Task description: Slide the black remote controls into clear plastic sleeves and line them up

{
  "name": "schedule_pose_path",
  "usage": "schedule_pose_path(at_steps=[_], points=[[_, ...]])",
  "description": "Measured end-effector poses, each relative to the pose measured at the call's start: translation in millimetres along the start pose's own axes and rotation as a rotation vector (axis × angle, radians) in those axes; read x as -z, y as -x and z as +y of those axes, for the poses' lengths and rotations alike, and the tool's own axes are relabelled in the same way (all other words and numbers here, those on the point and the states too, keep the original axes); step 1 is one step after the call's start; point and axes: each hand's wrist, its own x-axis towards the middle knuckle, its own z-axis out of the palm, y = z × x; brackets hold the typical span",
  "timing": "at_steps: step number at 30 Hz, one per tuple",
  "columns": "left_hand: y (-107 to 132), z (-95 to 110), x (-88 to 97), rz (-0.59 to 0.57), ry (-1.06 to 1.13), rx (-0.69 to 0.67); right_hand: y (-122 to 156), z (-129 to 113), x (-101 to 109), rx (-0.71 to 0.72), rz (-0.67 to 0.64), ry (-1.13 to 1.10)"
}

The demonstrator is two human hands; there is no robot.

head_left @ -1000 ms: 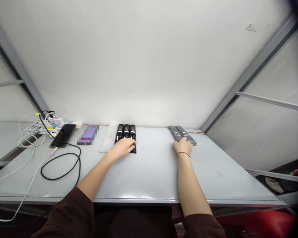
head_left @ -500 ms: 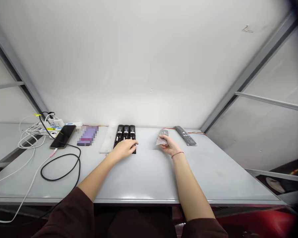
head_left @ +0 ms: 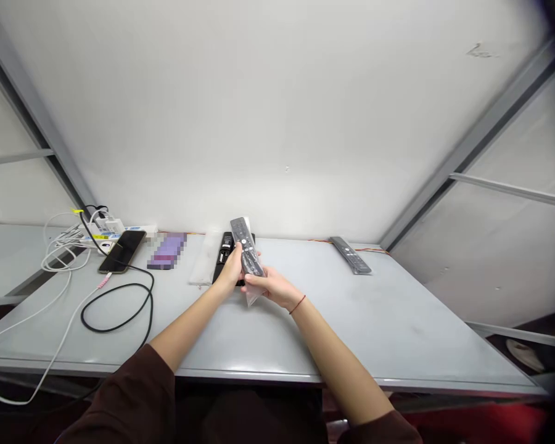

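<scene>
**Grey remote (head_left: 245, 245) is off the bench now, up in both hands**
Left hand (head_left: 229, 271) is closed round its middle, right hand (head_left: 271, 287) is wrapped round the lower end, gripping the clear plastic sleeve (head_left: 253, 298) too. It's held over the black remotes (head_left: 222, 259); the other grey remote (head_left: 350, 254) lies alone toward the far right of the bench (head_left: 374, 314).

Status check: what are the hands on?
Left hand and right hand holding a grey remote in clear plastic, off the table. Black remotes right behind the hands. Second grey remote lying off to the right.
</scene>
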Motion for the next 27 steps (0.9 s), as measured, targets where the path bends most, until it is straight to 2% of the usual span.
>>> schedule_pose_path(at_steps=[4,8,14,20,27], points=[[7.0,10.9,-5.9,0.053,0.148,0.014,-2.1,5.4,-2.8,0.002,0.03,0.049],[9.7,25.1,-4.3,0.028,0.287,-0.036,-2.5,7.6,-2.6,0.032,-0.004,0.055],[14.6,39.5,-1.4,0.02,0.263,0.005,-3.2,13.3,-11.5,0.044,-0.082,0.016],[13.8,38.1,-0.8,0.019,0.184,-0.071,-4.0,16.0,-15.9,-0.019,-0.034,0.013],[11.5,20.5,-7.6,-0.013,0.111,-0.134,-3.7,6.2,-7.3,0.125,0.126,0.175]])
